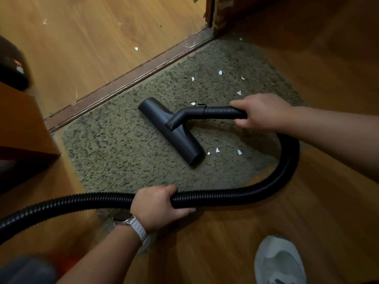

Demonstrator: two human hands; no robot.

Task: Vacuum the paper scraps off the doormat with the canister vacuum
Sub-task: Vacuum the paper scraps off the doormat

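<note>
1. Doormat [127, 144], shaggy grey-green, fills centre frame, top edge against the door threshold strip [131, 78]. I judge the step as mid-clean: left half looks bare, scraps remain on the right half.
2. Hose [266, 185], black ribbed, enters lower left, loops round the mat's right side up to the wand.
3. Floor nozzle [174, 132] sits flat on the mat, centre frame, angled diagonally.
4. Right hand [260, 113], right of centre, clamped round the rigid wand [215, 110] just behind the nozzle.
5. Left hand [155, 203], lower centre, wrapped round the hose, holding slack off the floor. Watch with white band [137, 226] on that wrist.
6. Paper scraps [217, 150]: three just off the nozzle's lower end, more scattered upper right of the mat, one touching near the neck. Some lie on the wood floor upper left, off the mat.
7. Next move, my call: I'd sweep the nozzle rightward over the near trio, then toward the upper-right cluster.
8. No brand, label or writing readable.
</note>
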